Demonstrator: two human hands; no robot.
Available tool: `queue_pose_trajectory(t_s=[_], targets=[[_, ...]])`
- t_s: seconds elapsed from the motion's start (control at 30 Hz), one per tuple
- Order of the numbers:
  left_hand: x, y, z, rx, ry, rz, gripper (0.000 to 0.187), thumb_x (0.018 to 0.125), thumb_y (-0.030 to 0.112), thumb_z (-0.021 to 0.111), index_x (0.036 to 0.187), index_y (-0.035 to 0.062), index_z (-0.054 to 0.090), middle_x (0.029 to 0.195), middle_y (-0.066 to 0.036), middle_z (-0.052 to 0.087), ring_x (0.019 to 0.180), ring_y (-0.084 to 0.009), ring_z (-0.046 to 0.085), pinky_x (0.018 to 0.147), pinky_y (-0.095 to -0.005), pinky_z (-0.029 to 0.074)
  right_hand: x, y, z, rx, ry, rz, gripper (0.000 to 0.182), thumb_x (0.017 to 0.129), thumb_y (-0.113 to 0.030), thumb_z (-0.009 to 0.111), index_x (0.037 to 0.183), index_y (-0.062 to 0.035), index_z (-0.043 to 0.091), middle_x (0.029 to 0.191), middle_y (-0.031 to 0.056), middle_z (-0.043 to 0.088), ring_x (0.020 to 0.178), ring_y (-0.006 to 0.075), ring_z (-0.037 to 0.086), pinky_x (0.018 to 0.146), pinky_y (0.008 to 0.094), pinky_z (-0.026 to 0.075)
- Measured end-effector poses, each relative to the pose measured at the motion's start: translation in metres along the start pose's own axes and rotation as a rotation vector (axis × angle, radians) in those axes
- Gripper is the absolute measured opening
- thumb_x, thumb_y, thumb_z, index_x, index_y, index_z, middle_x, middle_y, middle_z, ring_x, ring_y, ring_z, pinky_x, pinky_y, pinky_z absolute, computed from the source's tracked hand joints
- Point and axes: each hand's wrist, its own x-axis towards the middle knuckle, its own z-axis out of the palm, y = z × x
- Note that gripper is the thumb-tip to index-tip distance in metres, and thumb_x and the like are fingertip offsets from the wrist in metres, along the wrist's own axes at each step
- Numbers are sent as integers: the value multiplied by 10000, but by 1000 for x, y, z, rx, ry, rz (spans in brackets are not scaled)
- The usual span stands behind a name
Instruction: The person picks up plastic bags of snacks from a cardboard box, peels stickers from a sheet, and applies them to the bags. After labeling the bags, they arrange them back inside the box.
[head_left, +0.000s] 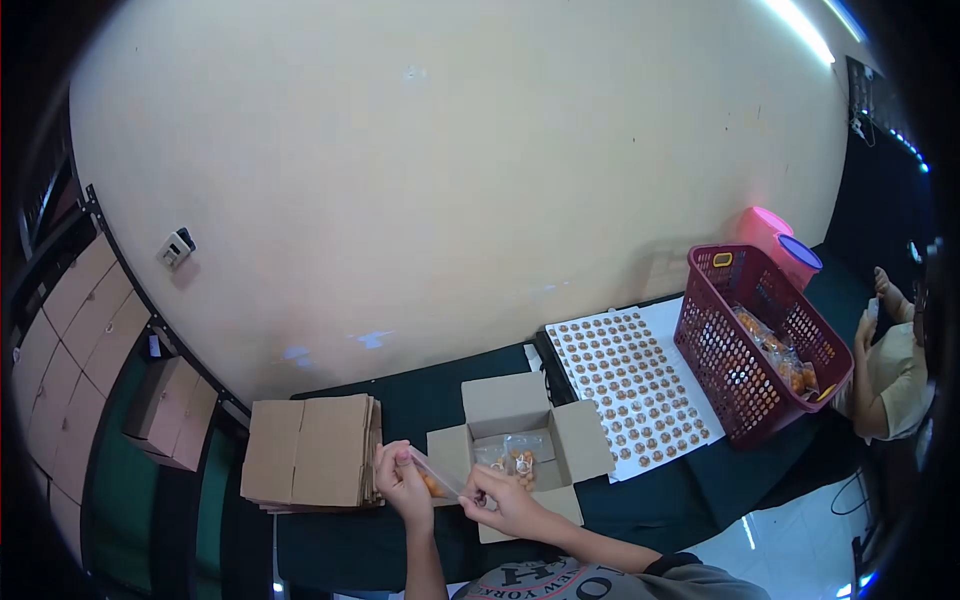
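My left hand (403,488) pinches one side of a small clear plastic bag (436,478) with round orange-brown pieces in its lower part. Fingers closed, my right hand (505,503) grips the bag's other edge, so it is stretched tilted between both hands. Just behind them stands an open cardboard box (505,400) with its flaps folded out. Inside it lie a few clear packets (522,460) of similar round pieces, partly covered by my right hand. What the pieces are is too small to tell.
Left of the box is a stack of flattened cartons (310,450). A sheet of round stickers (630,390) lies to the right, beside a maroon basket (715,330) holding filled packets. Pink tubs (768,235) stand behind it. Another person (890,380) is at the far right.
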Motion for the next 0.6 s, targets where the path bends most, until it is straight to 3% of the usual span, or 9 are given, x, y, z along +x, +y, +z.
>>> queue_pose_trajectory(t_s=[0.07,0.1,0.27,0.3,0.37,0.4,0.47,0.53,0.6], targets=[[-2,5,-4,-167,93,-132,249,912,237,424,850,19,527,786,-34,518,761,-109,492,699,-255,405,-9,8,3,9,-91,-10,162,788,-103,555,714,1,456,678,90,426,607,192,444,555,294,370],[3,4,-15,-259,174,-367,283,915,299,410,887,37,514,801,-41,533,780,-116,502,724,-260,407,-16,14,5,7,-96,-9,162,788,-103,555,714,1,456,678,90,426,607,192,444,555,294,370],[1,-18,-49,-308,47,-324,305,926,326,371,754,81,435,688,1,433,680,-83,426,695,-253,392,-39,48,5,271,15,221,170,838,-171,542,794,-7,524,780,47,462,736,127,475,648,252,402],[-5,-18,-47,-590,-24,-376,300,927,307,370,734,84,426,664,0,421,663,-96,419,705,-262,393,-42,54,3,235,11,230,205,835,-202,561,929,-22,535,876,49,493,841,132,494,715,247,416],[-16,-31,-45,-1124,-152,-490,296,926,273,370,695,93,415,597,-6,400,640,-128,414,753,-305,381,-46,63,8,298,36,314,252,829,-210,573,992,-28,513,918,53,500,880,134,495,737,250,418],[-20,-29,-42,-1110,-147,-512,296,926,273,370,695,93,415,597,-6,400,640,-128,414,753,-305,381,-51,66,12,359,65,391,311,823,-218,585,1055,-33,491,959,57,506,919,135,496,758,252,419],[-24,-19,-25,-1642,-197,-751,295,917,288,383,693,102,434,579,3,410,662,-131,427,795,-327,359,-58,67,15,508,18,490,436,804,-221,614,1154,-38,432,994,60,531,916,135,517,784,245,421],[-30,-12,-13,-1704,-235,-883,304,916,304,379,692,106,435,580,7,411,676,-135,433,807,-337,349,-64,69,10,902,-315,651,401,792,-195,628,1117,-17,474,931,55,563,836,125,544,769,238,430],[-39,-9,-4,-1762,-273,-1012,314,915,320,375,690,110,436,581,11,411,689,-138,438,819,-346,340,-79,80,9,929,-417,730,323,791,-156,623,1057,-4,518,876,57,588,781,120,562,756,231,437]])
